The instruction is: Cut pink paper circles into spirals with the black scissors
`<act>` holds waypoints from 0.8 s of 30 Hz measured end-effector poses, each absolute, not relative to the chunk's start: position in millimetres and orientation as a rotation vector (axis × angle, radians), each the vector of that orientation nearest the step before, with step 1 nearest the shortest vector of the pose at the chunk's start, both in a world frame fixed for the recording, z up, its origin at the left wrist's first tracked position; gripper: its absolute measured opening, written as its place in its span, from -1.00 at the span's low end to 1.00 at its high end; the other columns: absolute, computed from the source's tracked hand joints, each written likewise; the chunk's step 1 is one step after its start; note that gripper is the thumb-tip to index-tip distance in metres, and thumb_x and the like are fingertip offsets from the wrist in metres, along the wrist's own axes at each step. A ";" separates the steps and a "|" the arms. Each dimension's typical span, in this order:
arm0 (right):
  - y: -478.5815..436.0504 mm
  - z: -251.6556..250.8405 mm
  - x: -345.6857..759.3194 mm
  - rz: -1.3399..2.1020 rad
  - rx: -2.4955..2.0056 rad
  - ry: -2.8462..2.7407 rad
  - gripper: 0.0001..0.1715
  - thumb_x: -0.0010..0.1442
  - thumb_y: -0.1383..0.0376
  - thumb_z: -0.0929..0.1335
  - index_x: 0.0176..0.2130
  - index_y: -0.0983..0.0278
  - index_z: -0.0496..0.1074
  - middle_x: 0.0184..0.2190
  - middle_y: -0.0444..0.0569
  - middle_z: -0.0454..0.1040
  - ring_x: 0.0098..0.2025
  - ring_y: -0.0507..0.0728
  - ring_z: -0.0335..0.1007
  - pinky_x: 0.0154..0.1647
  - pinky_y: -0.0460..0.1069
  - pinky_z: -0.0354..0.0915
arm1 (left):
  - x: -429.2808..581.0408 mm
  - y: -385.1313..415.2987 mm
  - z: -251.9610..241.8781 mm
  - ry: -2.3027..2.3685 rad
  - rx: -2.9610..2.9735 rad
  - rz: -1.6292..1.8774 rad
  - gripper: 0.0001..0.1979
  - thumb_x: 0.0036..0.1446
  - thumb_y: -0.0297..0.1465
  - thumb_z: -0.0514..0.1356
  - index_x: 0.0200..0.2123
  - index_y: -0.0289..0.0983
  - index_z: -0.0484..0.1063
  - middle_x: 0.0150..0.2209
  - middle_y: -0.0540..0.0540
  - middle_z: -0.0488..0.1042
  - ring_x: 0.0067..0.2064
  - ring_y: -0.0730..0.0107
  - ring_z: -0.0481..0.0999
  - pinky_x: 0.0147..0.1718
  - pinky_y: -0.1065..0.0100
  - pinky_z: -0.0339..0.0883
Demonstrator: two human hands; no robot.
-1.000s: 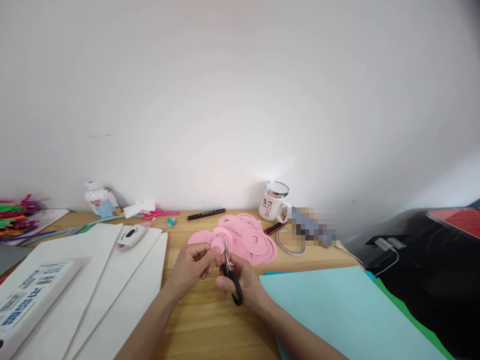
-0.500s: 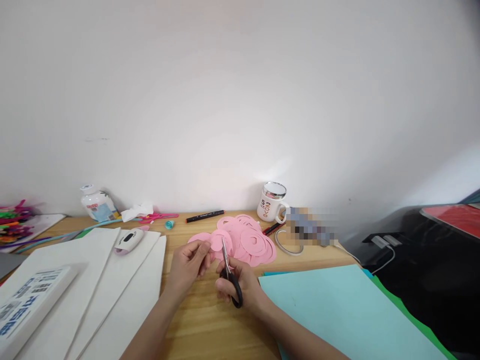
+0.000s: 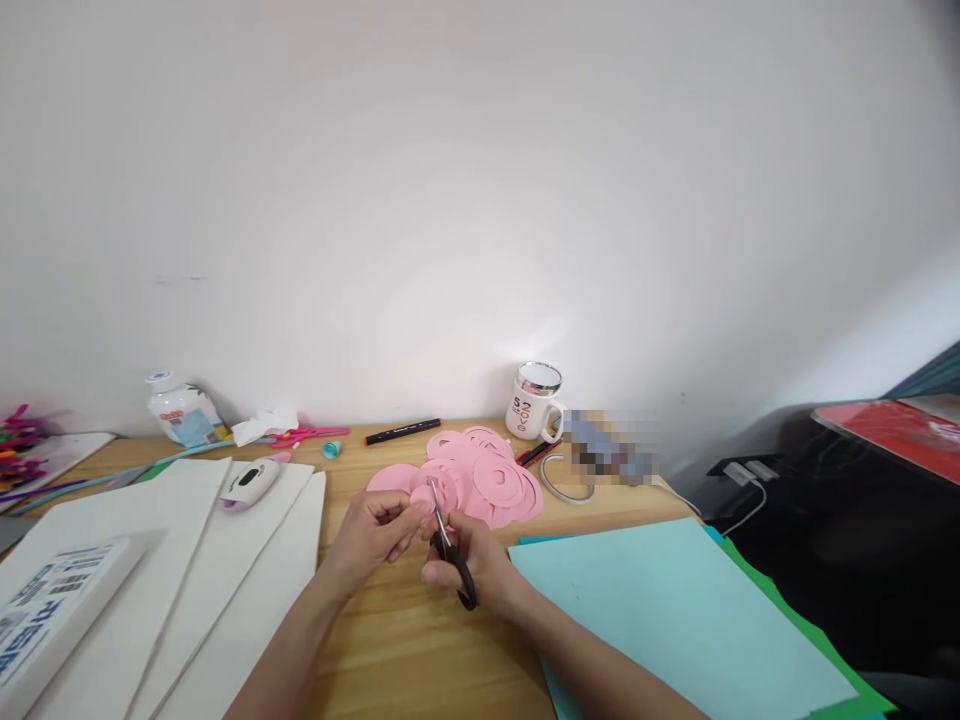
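Observation:
Between the thumb and fingers of my left hand (image 3: pixel 380 530) is a small piece of pink paper (image 3: pixel 421 495), rounded in outline. My right hand (image 3: pixel 474 560) is closed around black-handled scissors (image 3: pixel 457 570), with a thumb and fingers at the loops. The metal blades point up and away, and they lie against the right side of the held paper. Whether the blades are parted is hard to make out. Just behind both hands spreads a pile of pink paper circles and rings (image 3: pixel 495 480), overlapping one another on the wooden desk (image 3: pixel 405 640).
White sheets (image 3: pixel 277 560) with a white box (image 3: pixel 67 610) lie at left. Light blue paper (image 3: pixel 660 610) covers the right front. Along the wall stand a bottle (image 3: pixel 187 410) and a mug (image 3: pixel 534 405); a black marker (image 3: pixel 403 431) lies between them.
The scissors have moved slightly left, bringing the blades onto the pink paper in my left hand. The whole view has shifted a little, so desk objects appear further left.

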State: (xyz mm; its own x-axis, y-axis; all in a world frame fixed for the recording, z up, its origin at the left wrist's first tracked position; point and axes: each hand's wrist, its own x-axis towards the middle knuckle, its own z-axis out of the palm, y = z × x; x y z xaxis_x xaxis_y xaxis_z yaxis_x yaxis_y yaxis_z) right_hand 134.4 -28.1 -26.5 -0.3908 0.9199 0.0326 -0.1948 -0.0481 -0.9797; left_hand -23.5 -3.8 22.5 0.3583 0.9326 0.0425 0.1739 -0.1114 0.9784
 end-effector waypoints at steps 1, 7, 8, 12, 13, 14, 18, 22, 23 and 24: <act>-27.8 -27.8 134.3 1.594 -0.853 -1.328 -0.39 -0.29 0.03 0.57 -0.38 0.23 0.27 -0.65 -0.30 0.26 -0.66 -0.05 0.15 -0.66 -0.14 0.03 | -24.6 -2.9 21.5 1.027 1.560 0.894 -0.55 -0.01 -0.04 0.20 -0.68 -0.28 0.30 -0.77 0.14 0.15 -0.70 0.61 0.04 -0.71 0.50 -0.10; -25.4 -35.6 133.4 1.636 -0.915 -1.269 -0.45 -0.24 0.07 0.55 -0.38 0.25 0.27 -0.77 -0.33 0.28 -0.78 -0.05 0.13 -0.74 -0.15 0.07 | -25.2 0.0 19.6 1.044 1.562 0.897 -0.51 -0.01 -0.04 0.20 -0.72 -0.27 0.22 -0.78 0.13 0.15 -0.69 0.60 0.06 -0.70 0.50 -0.06; -25.0 -35.4 134.0 1.634 -0.926 -1.270 -0.47 -0.23 0.07 0.54 -0.38 0.25 0.27 -0.79 -0.32 0.28 -0.78 -0.04 0.13 -0.74 -0.15 0.08 | -25.4 0.1 20.4 1.051 1.553 0.910 -0.52 -0.01 -0.05 0.20 -0.73 -0.27 0.22 -0.78 0.13 0.15 -0.68 0.60 0.07 -0.69 0.50 -0.04; -23.8 -27.2 138.2 1.560 -0.925 -1.264 -0.53 -0.16 0.04 0.50 -0.41 0.27 0.31 -0.80 -0.30 0.30 -0.79 -0.05 0.12 -0.74 -0.14 0.07 | -31.8 -1.5 26.2 1.054 1.487 0.892 -0.60 -0.08 -0.19 0.27 -0.75 -0.28 0.24 -0.78 0.13 0.19 -0.68 0.61 0.10 -0.67 0.51 -0.03; -23.7 -23.9 139.2 1.527 -0.913 -1.258 -0.53 -0.16 0.03 0.50 -0.42 0.27 0.32 -0.80 -0.29 0.30 -0.79 -0.06 0.11 -0.74 -0.14 0.06 | -34.4 -2.6 27.9 1.034 1.472 0.832 -0.64 -0.11 -0.24 0.29 -0.75 -0.28 0.27 -0.78 0.12 0.22 -0.69 0.62 0.11 -0.68 0.51 -0.04; -23.6 -20.7 140.0 1.485 -0.900 -1.237 -0.55 -0.13 0.03 0.48 -0.42 0.27 0.32 -0.81 -0.30 0.29 -0.79 -0.06 0.10 -0.73 -0.13 0.07 | -36.8 -3.9 29.5 0.997 1.472 0.732 -0.69 -0.14 -0.29 0.29 -0.75 -0.28 0.32 -0.77 0.10 0.27 -0.70 0.61 0.13 -0.69 0.51 -0.02; -21.4 -12.2 142.4 1.208 -0.915 -1.083 -0.63 0.01 0.03 0.43 -0.43 0.25 0.30 -0.80 -0.31 0.23 -0.74 -0.03 0.14 -0.63 -0.09 0.18 | -39.9 -7.9 33.0 0.898 1.421 0.322 -0.96 -0.28 -0.44 0.28 -0.64 -0.30 0.51 -0.72 0.02 0.42 -0.72 0.54 0.25 -0.70 0.47 0.10; -17.2 -14.0 145.7 0.996 -0.995 -1.016 -0.61 -0.03 0.11 0.48 -0.31 0.21 0.28 -0.63 -0.23 0.34 -0.59 0.04 0.28 -0.54 -0.07 0.22 | -34.8 0.6 26.7 1.169 1.428 0.701 -0.87 -0.22 -0.34 0.27 -0.63 -0.28 0.45 -0.72 0.09 0.35 -0.70 0.54 0.26 -0.70 0.50 0.08; -16.5 -15.6 146.2 0.967 -1.004 -1.054 -0.57 -0.05 0.14 0.50 -0.27 0.21 0.28 -0.57 -0.20 0.38 -0.53 0.05 0.32 -0.49 -0.07 0.24 | -34.4 4.7 23.4 1.268 1.447 0.850 -0.84 -0.20 -0.29 0.26 -0.60 -0.28 0.46 -0.71 0.09 0.35 -0.69 0.54 0.25 -0.69 0.49 0.09; -16.1 -17.5 146.3 0.941 -1.010 -1.116 -0.54 -0.08 0.16 0.51 -0.25 0.20 0.29 -0.51 -0.17 0.41 -0.47 0.07 0.34 -0.43 -0.05 0.27 | -34.8 9.1 19.4 1.365 1.468 0.985 -0.80 -0.19 -0.24 0.25 -0.60 -0.27 0.44 -0.71 0.09 0.35 -0.69 0.53 0.25 -0.69 0.48 0.10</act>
